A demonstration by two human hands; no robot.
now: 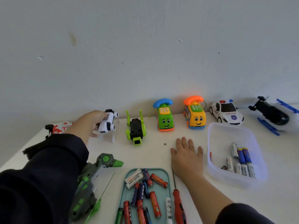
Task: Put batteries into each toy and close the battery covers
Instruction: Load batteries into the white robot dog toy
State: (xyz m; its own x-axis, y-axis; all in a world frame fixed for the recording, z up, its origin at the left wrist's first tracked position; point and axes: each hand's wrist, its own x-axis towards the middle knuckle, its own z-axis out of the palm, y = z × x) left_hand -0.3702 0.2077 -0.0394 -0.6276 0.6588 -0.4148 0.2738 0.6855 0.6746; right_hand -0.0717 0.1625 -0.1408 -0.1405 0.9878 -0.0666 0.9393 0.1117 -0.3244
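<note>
My left hand (90,122) reaches to the back of the table and grips a white robot dog toy (108,125) by its rear. My right hand (187,154) lies flat, fingers spread, on the white table (155,152) and holds nothing. A teal tray (167,175) near the front edge holds several loose batteries (146,189), red, white and dark blue. To the right, a clear plastic box (226,133) holds several more batteries (241,160). A red-handled screwdriver (177,201) lies between the tray and my right forearm.
Along the wall stand a green and black toy (135,128), a green phone bus (164,117), a yellow phone bus (195,113), a police car (226,113) and a helicopter (275,115). A red and white toy (59,127) lies far left. A green-grey helicopter toy (90,183) lies under my left forearm.
</note>
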